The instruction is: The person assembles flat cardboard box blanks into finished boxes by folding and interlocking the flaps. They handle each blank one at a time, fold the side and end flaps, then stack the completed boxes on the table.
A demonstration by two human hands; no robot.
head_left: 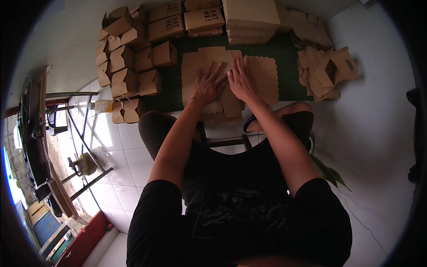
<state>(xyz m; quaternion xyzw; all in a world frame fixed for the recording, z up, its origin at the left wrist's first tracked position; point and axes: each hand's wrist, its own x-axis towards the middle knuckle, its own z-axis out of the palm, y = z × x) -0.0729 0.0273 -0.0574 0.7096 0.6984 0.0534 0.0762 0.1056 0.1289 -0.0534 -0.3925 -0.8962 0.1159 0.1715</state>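
Observation:
A flat brown cardboard box blank (264, 80) with a scalloped right edge lies in front of me on a green surface. My left hand (209, 86) rests on its left panel, palm down, fingers spread. Close beside it, my right hand (241, 81) lies along the middle fold with fingers stretched out. Neither hand grips anything. Under the hands, parts of the creases are hidden, and I cannot tell whether more blanks lie beneath.
Small folded cardboard boxes (122, 58) are stacked at the left. Printed boxes (167, 29) and a tall pile of larger boxes (251, 15) stand at the back. Box carriers with handles (333, 69) sit at the right. A bottle (103, 106) stands by the left edge.

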